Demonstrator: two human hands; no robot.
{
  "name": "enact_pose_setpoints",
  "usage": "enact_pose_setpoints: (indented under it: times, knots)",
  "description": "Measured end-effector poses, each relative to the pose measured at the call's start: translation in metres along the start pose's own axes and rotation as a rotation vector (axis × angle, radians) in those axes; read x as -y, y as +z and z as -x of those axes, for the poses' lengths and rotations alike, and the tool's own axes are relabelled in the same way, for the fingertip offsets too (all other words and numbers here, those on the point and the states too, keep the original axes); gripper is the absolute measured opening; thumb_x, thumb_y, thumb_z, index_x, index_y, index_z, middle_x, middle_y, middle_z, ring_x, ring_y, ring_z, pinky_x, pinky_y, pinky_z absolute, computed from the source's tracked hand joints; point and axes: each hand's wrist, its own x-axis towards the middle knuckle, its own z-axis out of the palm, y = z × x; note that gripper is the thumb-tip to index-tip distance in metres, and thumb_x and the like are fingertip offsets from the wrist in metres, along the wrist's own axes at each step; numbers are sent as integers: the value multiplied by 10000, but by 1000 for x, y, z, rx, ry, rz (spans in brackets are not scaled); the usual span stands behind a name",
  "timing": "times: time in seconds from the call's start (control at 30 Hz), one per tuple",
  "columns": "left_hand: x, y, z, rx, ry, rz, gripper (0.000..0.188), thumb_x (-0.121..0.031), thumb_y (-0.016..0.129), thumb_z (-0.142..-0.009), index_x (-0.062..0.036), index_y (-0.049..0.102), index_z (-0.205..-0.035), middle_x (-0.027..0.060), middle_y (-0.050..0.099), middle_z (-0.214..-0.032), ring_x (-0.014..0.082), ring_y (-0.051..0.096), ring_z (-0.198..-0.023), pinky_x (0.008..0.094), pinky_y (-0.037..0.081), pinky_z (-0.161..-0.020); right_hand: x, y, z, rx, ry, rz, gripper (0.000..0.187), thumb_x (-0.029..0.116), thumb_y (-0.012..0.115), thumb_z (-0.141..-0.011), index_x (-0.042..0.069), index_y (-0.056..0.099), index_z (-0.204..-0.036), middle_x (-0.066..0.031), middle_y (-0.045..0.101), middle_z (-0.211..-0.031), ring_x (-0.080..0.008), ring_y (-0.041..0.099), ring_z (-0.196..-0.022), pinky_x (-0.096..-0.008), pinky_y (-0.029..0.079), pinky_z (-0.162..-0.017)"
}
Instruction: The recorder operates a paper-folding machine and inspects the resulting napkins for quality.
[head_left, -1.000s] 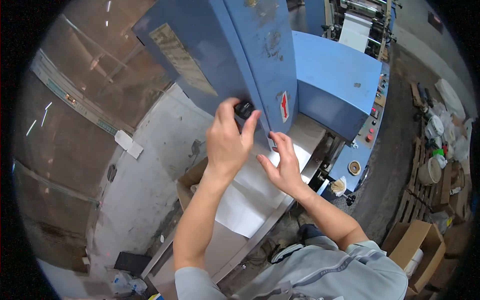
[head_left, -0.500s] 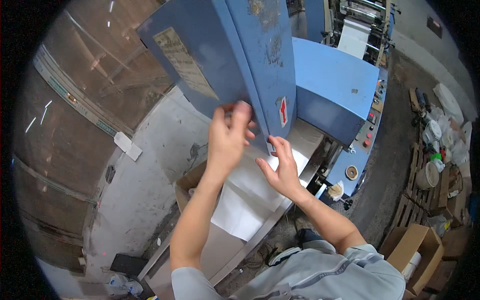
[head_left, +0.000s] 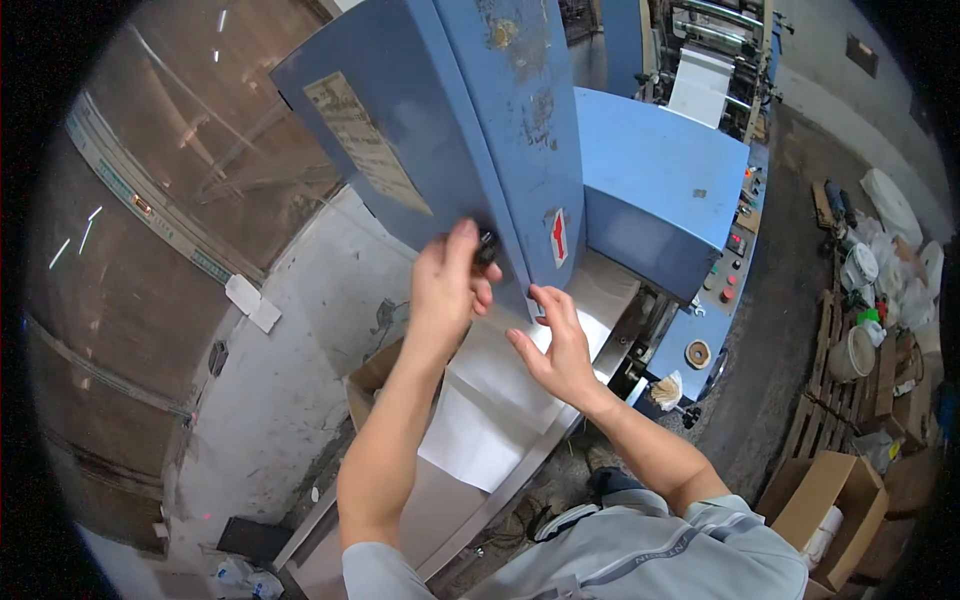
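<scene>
My left hand [head_left: 445,285] has its fingers round a small black knob [head_left: 487,247] on the side of a tall blue machine housing [head_left: 420,130]. To its right, my right hand [head_left: 562,355] is open, thumb and fingers apart. Its fingertips are at the bottom edge of the housing; whether they touch it I cannot tell. Below both hands, white paper [head_left: 490,415] runs along a machine bed, passing under the housing. A red arrow label [head_left: 558,238] is stuck on the housing's narrow face.
A lower blue cover [head_left: 665,170] adjoins the housing, with a control panel [head_left: 728,280] beside it. A tape roll [head_left: 698,353] lies on the machine's ledge. Rollers stand farther back. At right are wooden pallets, buckets and a cardboard box [head_left: 830,500]; a whitish wall [head_left: 270,400] is at left.
My left hand has shifted slightly down and left, and the black knob now shows at its fingers. The right hand keeps nearly the same pose by the housing's edge.
</scene>
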Motion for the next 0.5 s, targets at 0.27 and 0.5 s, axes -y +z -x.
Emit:
enact_pose_setpoints:
  times: [0.27, 0.5]
  knots:
    - [6, 8, 5, -93, 142, -187, 416, -384, 635, -914, 26, 576, -953, 83, 624, -661, 139, 566, -495, 281, 453, -465, 1, 1, 3, 11, 14, -14, 592, 157, 711, -802, -56, 449, -1288, -228, 489, -1199, -368, 548, -1031, -392, 470, -863]
    - [17, 4, 3, -217, 605, -592, 471, -419, 662, -875, 29, 575, -993, 105, 611, -652, 221, 616, -613, 357, 495, -580, -2, 2, 1, 19, 1, 2, 610, 155, 718, -796, -72, 448, -1294, -234, 491, -1192, -375, 542, -1049, -393, 460, -878]
